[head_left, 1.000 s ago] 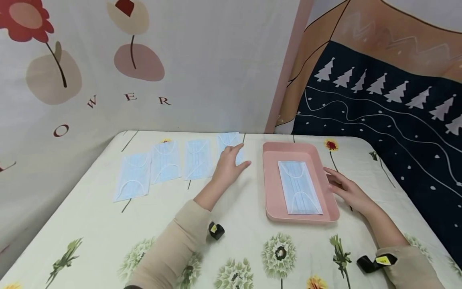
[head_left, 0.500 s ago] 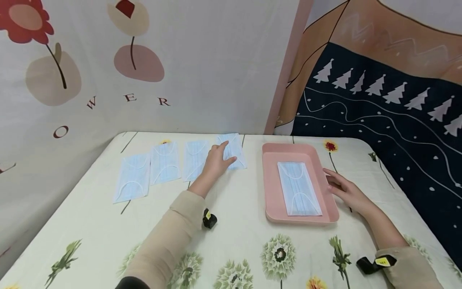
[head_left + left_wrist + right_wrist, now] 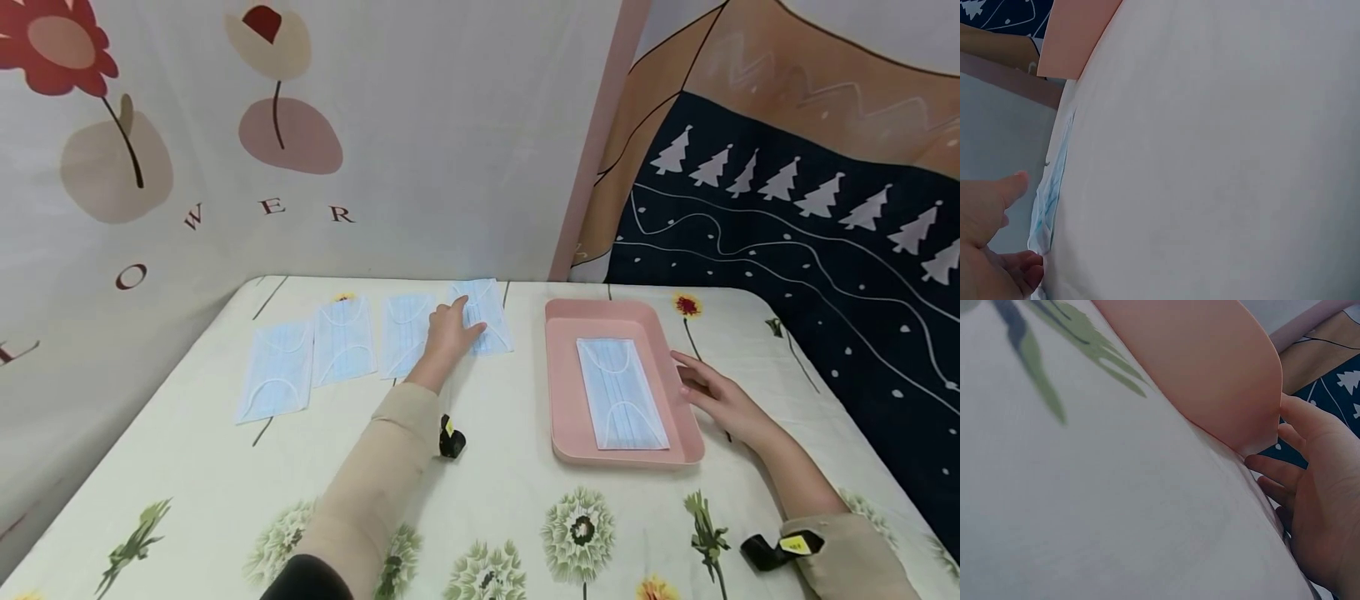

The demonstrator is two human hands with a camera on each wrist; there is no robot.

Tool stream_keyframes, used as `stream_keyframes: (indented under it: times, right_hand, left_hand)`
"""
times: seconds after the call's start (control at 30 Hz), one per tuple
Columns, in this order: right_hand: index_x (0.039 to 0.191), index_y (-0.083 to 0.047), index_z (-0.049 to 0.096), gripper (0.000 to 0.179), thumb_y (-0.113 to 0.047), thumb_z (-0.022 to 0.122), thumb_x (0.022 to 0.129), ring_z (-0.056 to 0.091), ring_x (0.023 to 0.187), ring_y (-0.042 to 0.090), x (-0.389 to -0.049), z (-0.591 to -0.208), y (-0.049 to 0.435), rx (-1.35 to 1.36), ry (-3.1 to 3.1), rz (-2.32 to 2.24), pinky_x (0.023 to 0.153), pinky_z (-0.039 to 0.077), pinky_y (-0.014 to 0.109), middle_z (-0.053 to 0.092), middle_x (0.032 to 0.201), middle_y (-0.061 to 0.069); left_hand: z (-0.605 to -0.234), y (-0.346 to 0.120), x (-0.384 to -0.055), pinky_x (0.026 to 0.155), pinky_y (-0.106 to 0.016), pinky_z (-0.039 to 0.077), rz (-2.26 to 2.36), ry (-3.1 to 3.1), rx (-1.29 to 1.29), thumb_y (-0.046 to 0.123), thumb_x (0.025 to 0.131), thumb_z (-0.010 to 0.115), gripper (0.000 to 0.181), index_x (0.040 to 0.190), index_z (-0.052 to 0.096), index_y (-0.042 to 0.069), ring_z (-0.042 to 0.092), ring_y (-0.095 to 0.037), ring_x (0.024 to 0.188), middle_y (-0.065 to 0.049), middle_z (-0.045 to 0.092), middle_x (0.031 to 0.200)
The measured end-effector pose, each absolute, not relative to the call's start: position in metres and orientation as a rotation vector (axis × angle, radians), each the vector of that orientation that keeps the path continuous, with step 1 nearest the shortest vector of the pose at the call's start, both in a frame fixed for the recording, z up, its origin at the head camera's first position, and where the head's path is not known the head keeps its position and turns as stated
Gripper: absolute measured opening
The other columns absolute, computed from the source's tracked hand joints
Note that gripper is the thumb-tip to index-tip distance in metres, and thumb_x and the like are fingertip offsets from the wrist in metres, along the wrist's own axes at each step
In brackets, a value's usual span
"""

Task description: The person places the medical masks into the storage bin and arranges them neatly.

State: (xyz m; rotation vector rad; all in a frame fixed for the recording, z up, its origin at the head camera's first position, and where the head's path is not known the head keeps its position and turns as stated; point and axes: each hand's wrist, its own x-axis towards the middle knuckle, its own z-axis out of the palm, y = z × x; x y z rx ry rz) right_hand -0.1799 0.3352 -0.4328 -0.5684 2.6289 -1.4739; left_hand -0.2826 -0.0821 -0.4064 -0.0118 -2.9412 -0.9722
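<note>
1. Here, the nearest mask (image 3: 492, 323) left of the tray (image 3: 562, 400) is reached over by the left hand (image 3: 446, 340), thumb and fingers apart; whether it is touched cannot be told.
2. The tray's right side is touched by the right hand (image 3: 726, 404), fingers unclenched.
3. Inside the tray, another mask (image 3: 622, 392) is laid flat.
4. Farther left of the tray, three more masks (image 3: 345, 337) are lined up.

Whether home or studio is unclear; printed hangings (image 3: 750, 183) rise behind a flowered tablecloth (image 3: 517, 471)
</note>
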Motion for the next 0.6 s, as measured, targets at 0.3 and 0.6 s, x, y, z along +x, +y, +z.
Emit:
stream_keyframes:
  times: [0.3,0.6]
  right_hand:
    - [0.151,-0.006,0.025,0.057,-0.014,0.050,0.101,0.042,0.111,-0.012,-0.180,-0.432,0.335,-0.565,2.637,-1.465,0.088,0.036,0.007,0.044,0.136,0.030]
    - [0.151,-0.005,0.024,0.057,-0.012,0.050,0.101,0.044,0.111,-0.011,-0.182,-0.433,0.336,-0.602,2.631,-1.465,0.087,0.036,0.008,0.044,0.135,0.030]
  left_hand:
    - [-0.416,-0.081,-0.291,0.087,-0.044,0.043,-0.896,-2.918,0.043,0.031,0.092,0.066,0.061,0.144,0.044,0.009,0.044,-0.036,0.108,-0.026,0.044,0.127]
    - [-0.420,-0.078,-0.298,0.087,-0.043,0.042,-0.796,-2.925,0.097,0.032,0.090,0.067,0.059,0.142,0.047,0.011,0.046,-0.033,0.104,-0.024,0.046,0.123]
